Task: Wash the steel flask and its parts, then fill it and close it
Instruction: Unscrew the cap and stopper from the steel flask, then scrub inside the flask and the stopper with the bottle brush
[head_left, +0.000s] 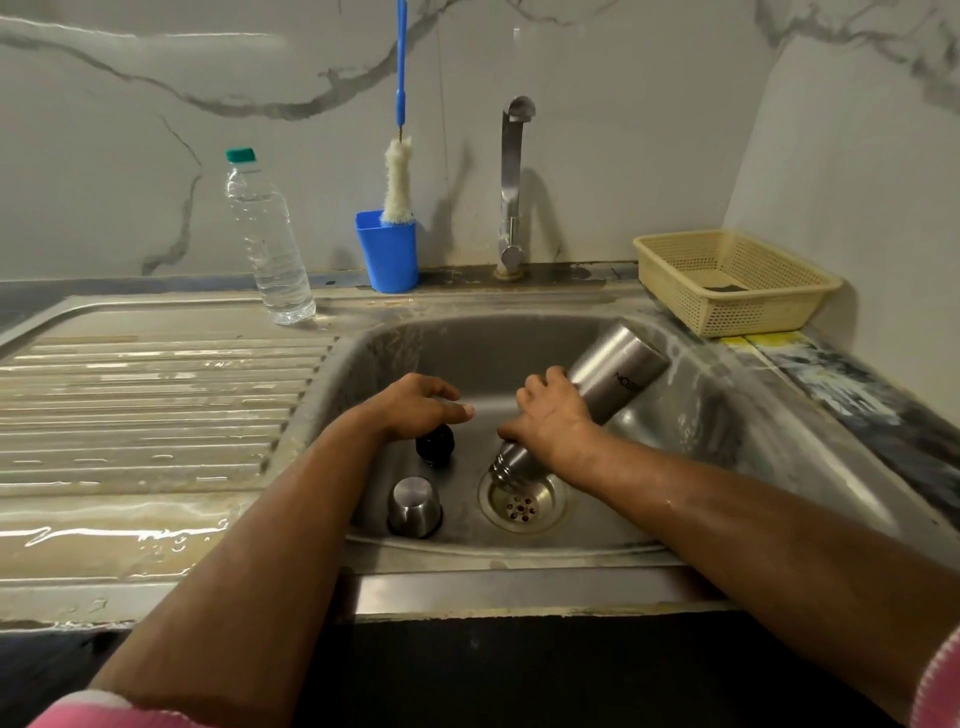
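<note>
One wet slip could drop the flask (597, 395), held tipped mouth-down over the drain (521, 505) by the right hand (553, 415); the open left hand (415, 405) hovers above the black stopper (435, 443).

The steel flask (613, 376) has a brushed, satin metal skin, and the small steel cup (414, 506) beside the drain (521, 505) shows the same dull sheen, while the black stopper (435, 442) looks like glossy plastic. The sink (727, 415) and its ribbed draining board (156, 405) are worn, wet stainless steel, streaked and shiny under the water film, and the tap (511, 187) is smooth metal. Far back stand a clear plastic bottle (267, 244), a matt blue plastic cup (388, 252) with a fluffy white brush (397, 182), and a cream plastic mesh basket (727, 280), against a glossy marble-patterned wall (208, 104).
</note>
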